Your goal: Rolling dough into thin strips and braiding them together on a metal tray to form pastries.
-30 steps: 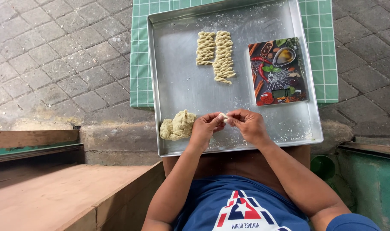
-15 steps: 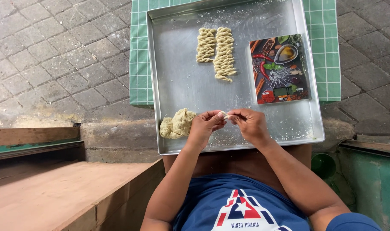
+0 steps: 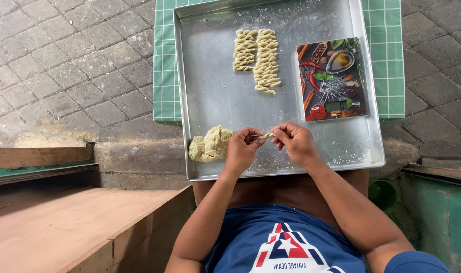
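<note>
Pale dough: one small strip pinched between my left hand and right hand at lower centre, one lump left of them, two rows of twisted pieces above. One kitchen scale sits right. Metal tray rests on green checked cloth over grey paving.

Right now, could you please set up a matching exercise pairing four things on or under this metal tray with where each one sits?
Things:
1. dough lump
2. twisted dough pieces
3. kitchen scale
4. checked green cloth

Places:
A. right side of the metal tray
B. near left corner of the tray, beside the left hand
C. spread under the tray
D. two rows at the far middle of the tray

Pairs: 1-B, 2-D, 3-A, 4-C
</note>
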